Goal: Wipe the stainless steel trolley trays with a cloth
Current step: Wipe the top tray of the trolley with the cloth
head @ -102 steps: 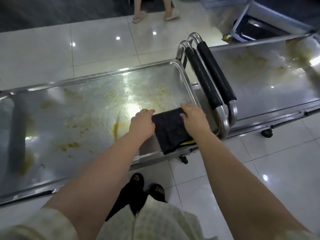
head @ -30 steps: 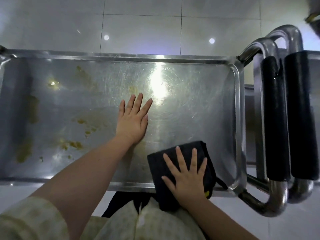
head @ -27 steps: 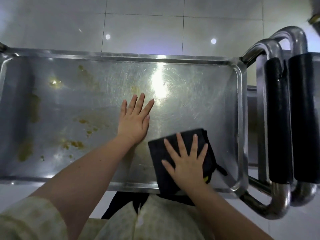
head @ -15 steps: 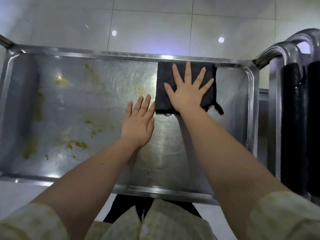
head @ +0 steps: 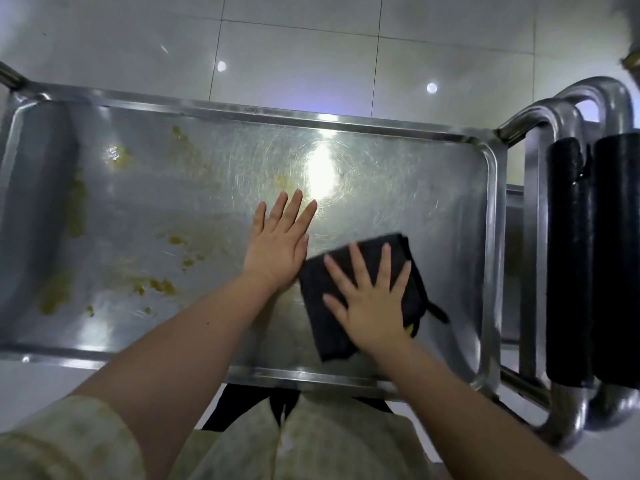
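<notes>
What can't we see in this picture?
All in the head view:
The tray under the cloth: covered by cloth and right hand.
Trolley wheels: hidden below the tray.
The outer black handle: cut off by the right edge.
The cloth's yellow patch: mostly under the right hand.

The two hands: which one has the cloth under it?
The right hand: it presses flat on the black cloth, palm down. The left hand lies bare on the steel tray, just left of the cloth.
</notes>
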`<state>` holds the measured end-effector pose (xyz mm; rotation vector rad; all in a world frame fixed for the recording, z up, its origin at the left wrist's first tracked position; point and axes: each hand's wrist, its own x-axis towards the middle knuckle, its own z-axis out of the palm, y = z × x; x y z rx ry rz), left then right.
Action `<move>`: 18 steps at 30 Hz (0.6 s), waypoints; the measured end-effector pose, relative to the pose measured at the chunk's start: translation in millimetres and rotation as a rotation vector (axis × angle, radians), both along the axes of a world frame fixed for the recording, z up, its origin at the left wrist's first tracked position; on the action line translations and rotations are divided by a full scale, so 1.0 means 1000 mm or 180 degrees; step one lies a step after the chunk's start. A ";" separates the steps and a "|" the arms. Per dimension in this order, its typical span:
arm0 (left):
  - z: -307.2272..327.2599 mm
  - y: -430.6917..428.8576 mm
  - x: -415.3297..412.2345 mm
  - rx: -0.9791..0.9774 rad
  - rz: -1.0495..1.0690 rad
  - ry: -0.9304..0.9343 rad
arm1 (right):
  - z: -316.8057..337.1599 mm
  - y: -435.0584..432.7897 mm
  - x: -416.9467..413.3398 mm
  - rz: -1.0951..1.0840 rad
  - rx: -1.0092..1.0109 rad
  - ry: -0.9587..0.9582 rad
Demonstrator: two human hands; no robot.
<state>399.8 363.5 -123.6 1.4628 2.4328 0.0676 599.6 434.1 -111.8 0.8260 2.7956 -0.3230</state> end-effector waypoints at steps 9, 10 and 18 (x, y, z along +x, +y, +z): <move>0.000 0.000 0.002 -0.0061 0.0074 0.0074 | -0.006 0.124 -0.141 -0.0898 0.0133 -0.0293; 0.000 -0.001 0.002 -0.0120 0.0083 0.0069 | -0.005 0.123 -0.140 -0.0842 0.0120 -0.0282; 0.002 0.035 -0.015 -0.0253 0.0291 0.0181 | -0.007 0.200 -0.062 -0.1225 0.0151 -0.0254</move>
